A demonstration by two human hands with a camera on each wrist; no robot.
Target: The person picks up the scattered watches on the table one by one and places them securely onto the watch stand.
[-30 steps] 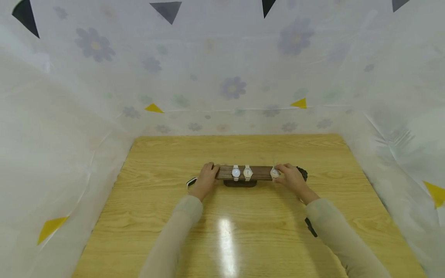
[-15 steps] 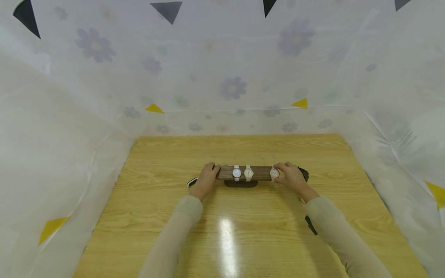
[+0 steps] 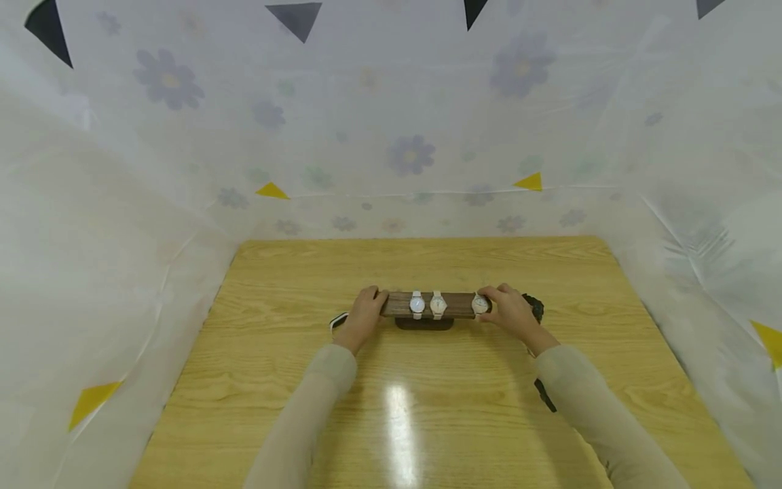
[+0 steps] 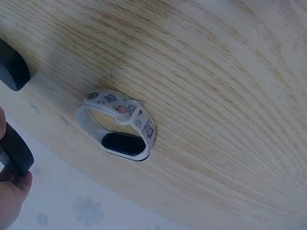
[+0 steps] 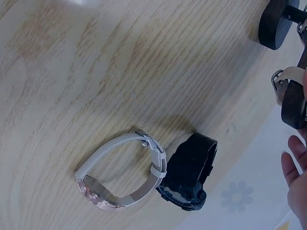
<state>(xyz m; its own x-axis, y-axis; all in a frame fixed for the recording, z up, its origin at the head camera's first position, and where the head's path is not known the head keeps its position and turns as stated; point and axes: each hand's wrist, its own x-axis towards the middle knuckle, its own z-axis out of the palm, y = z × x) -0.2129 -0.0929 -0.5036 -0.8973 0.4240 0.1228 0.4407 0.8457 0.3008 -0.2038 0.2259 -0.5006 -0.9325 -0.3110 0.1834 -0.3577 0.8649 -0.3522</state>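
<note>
Brown bar point(image 3: 459, 305): your left hand point(image 3: 363, 316) grips its left end; your right hand point(image 3: 512, 312), thumb and fingers curled, pinches the watch point(image 3: 480, 305) round its right end. Uneven pushing could tip the bar.

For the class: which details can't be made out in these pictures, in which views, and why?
Head view: the times on the three watches on the wooden bar; too small.
Head view: part of the black watch; behind the right grip.
Left wrist view: part of the stand's base; cut off by the left edge.
Right wrist view: the pale-strapped watch's dial; turned away.
</note>
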